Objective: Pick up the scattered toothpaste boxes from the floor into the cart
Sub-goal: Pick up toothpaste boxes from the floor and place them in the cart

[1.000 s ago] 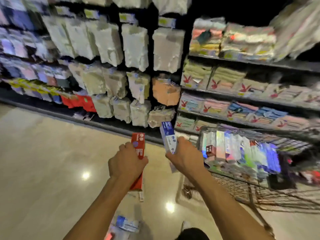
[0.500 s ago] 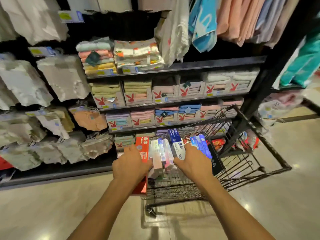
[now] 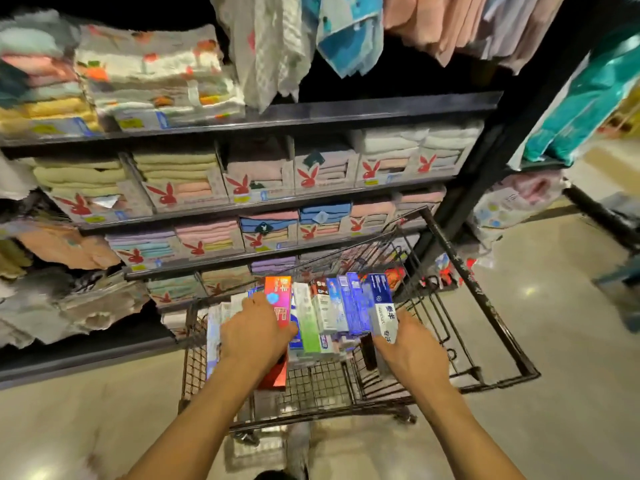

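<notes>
The red toothpaste box (image 3: 278, 306) is gripped round its middle by the left hand (image 3: 254, 336), fingers curled over its long face. It stands on end at the left side of the row of boxes (image 3: 323, 315) packed in the cart (image 3: 488, 306), most likely so that it can slide down beside its neighbours. The right hand (image 3: 412, 355) holds a blue-and-white toothpaste box (image 3: 384, 310) in the same upright way at the other end of the row, its fingers wrapped round the lower part. Both boxes are over the basket and not yet let go, and whether either touches the wire bottom is hidden by the hands. Standing the boxes side by side looks like a way to fit more in (lying flat they would soon cover the bottom). The cart is drawn up close in front of the person, so both arms reach it at once. Beyond it a dark shelf (image 3: 346, 110) carries folded towels (image 3: 180, 171), and pale polished floor (image 3: 571, 341) spreads to the right. No loose boxes show on the floor in this view.
</notes>
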`<state>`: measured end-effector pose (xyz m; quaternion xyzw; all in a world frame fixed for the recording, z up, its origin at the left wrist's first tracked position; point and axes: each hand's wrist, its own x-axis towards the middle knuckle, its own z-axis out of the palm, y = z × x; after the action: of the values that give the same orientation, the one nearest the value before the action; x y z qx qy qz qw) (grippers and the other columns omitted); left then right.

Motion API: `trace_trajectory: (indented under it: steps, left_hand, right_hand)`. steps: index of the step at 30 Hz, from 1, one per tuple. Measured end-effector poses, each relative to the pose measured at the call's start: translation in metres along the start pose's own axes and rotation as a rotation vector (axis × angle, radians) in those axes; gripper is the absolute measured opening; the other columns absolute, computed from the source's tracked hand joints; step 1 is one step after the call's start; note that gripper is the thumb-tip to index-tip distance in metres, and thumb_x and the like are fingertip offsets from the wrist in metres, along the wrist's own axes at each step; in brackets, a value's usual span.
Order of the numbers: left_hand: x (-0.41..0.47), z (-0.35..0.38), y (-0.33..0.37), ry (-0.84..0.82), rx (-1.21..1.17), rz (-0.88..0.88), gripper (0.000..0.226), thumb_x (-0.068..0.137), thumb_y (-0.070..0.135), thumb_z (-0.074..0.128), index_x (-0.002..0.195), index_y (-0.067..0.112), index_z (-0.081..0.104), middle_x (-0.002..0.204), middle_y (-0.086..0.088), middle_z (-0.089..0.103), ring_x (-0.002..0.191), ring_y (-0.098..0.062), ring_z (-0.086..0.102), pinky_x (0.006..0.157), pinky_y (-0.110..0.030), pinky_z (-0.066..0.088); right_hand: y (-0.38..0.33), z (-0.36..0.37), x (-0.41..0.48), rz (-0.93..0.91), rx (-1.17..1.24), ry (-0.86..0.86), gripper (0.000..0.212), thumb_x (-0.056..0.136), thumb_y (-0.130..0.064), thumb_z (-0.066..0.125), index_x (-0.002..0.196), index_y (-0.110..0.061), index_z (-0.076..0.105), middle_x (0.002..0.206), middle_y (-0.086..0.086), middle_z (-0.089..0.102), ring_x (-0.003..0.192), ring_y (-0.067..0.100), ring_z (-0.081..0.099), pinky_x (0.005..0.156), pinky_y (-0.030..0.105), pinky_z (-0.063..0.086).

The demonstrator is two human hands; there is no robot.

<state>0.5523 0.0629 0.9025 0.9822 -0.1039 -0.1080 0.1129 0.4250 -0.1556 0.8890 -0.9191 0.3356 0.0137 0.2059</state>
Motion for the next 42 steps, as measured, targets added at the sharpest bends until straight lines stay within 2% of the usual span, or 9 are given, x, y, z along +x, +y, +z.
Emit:
trace_trajectory:
  steps: [4,10,13,16,20,25,31,36,42]
  left_hand:
    - [0.064,0.041,0.015,-0.069,-0.078,-0.017,0.071,0.08,0.067,0.059,0.121,0.013,0.038,0.116,-0.008,0.055,0.095,-0.03,0.066,0.08,-0.043,0.055]
    - [0.145,0.12,0.036,-0.106,-0.011,-0.077,0.066,0.083,0.065,0.059,0.116,0.013,0.035,0.113,-0.009,0.058,0.094,-0.034,0.067,0.074,-0.041,0.05]
    - [0.168,0.16,0.049,-0.135,0.032,-0.099,0.067,0.081,0.063,0.064,0.116,0.012,0.036,0.114,-0.009,0.055,0.095,-0.034,0.067,0.07,-0.04,0.05]
    - [0.193,0.198,0.06,-0.173,0.058,-0.143,0.069,0.08,0.061,0.067,0.118,0.012,0.036,0.115,-0.007,0.054,0.095,-0.033,0.067,0.068,-0.039,0.048]
    - [0.224,0.242,0.069,-0.173,0.019,-0.229,0.069,0.079,0.06,0.069,0.114,0.012,0.036,0.112,-0.009,0.054,0.091,-0.035,0.068,0.062,-0.038,0.044]
    - [0.25,0.275,0.073,-0.166,0.099,-0.251,0.072,0.076,0.061,0.073,0.114,0.011,0.038,0.112,-0.007,0.052,0.09,-0.029,0.068,0.06,-0.037,0.051]
    - [0.258,0.295,0.078,-0.165,0.228,-0.251,0.083,0.078,0.075,0.06,0.122,0.011,0.034,0.115,-0.007,0.051,0.091,-0.022,0.066,0.059,-0.033,0.054]
    - [0.262,0.279,0.081,-0.173,0.157,-0.236,0.064,0.089,0.062,0.06,0.122,0.012,0.037,0.114,-0.009,0.051,0.092,-0.028,0.065,0.06,-0.037,0.051]
    - [0.252,0.205,0.102,-0.115,0.144,-0.131,0.048,0.094,0.042,0.059,0.128,0.012,0.044,0.118,-0.013,0.054,0.101,-0.033,0.061,0.069,-0.043,0.051]
  right_hand:
    - [0.014,0.018,0.06,0.06,-0.054,-0.019,0.038,0.091,-0.059,0.055,0.11,-0.026,0.053,0.097,-0.003,0.058,0.086,0.024,0.061,0.067,0.035,0.041]
    - [0.05,0.091,0.143,0.131,-0.086,-0.073,0.039,0.091,-0.053,0.06,0.118,-0.025,0.054,0.109,0.0,0.067,0.099,0.026,0.068,0.071,0.034,0.046]
    - [0.062,0.128,0.169,0.15,-0.112,-0.122,0.035,0.096,-0.054,0.048,0.113,-0.025,0.053,0.105,0.003,0.068,0.095,0.029,0.07,0.07,0.038,0.051]
    - [0.071,0.157,0.201,0.196,-0.108,-0.174,0.04,0.096,-0.054,0.031,0.112,-0.025,0.053,0.106,0.003,0.067,0.095,0.029,0.069,0.07,0.038,0.052]
    - [0.079,0.188,0.237,0.166,-0.146,-0.211,0.025,0.096,-0.047,0.045,0.111,-0.029,0.048,0.104,-0.001,0.064,0.094,0.025,0.066,0.071,0.038,0.053]
    - [0.08,0.211,0.274,0.185,-0.141,-0.226,0.028,0.097,-0.04,0.053,0.121,-0.025,0.049,0.11,0.001,0.063,0.099,0.027,0.065,0.074,0.038,0.042]
    - [0.069,0.23,0.31,0.115,-0.225,-0.189,0.031,0.097,-0.043,0.055,0.12,-0.022,0.051,0.107,-0.001,0.067,0.092,0.023,0.069,0.074,0.038,0.054]
    - [0.063,0.217,0.322,0.022,-0.278,-0.157,0.026,0.097,-0.027,0.057,0.122,-0.019,0.05,0.111,0.002,0.065,0.098,0.026,0.066,0.069,0.041,0.055]
    - [0.05,0.151,0.323,-0.088,-0.255,-0.151,0.028,0.095,-0.029,0.056,0.121,-0.018,0.057,0.116,0.004,0.064,0.11,0.029,0.064,0.073,0.037,0.049]
